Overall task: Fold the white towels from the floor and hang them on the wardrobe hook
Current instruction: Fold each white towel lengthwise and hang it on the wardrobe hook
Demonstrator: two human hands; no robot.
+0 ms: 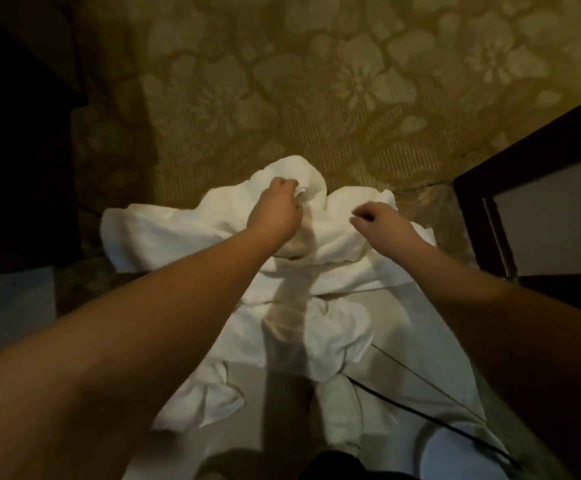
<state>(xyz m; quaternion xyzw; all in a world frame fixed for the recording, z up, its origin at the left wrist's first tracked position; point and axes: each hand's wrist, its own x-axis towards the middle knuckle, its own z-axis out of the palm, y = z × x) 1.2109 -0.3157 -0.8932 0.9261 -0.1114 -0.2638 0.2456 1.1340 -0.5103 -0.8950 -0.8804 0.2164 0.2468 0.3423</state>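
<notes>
A heap of crumpled white towels (185, 230) lies on the floor in front of me, spreading from the carpet edge back toward my feet. My left hand (277, 209) reaches down onto the far part of the heap and pinches a fold of white towel near its top edge. My right hand (381, 221) hovers just to the right over another bunched fold, with fingers curled; whether it holds cloth is not clear. Both bare forearms stretch out over the heap. More towel (334, 341) lies bunched lower down between my arms.
Patterned gold carpet (316, 81) fills the far floor. A dark wooden frame (472, 216) with a pale panel stands at the right. Dark furniture (15, 150) rises at the left. A thin black cable (420, 414) crosses the white cloth near my feet.
</notes>
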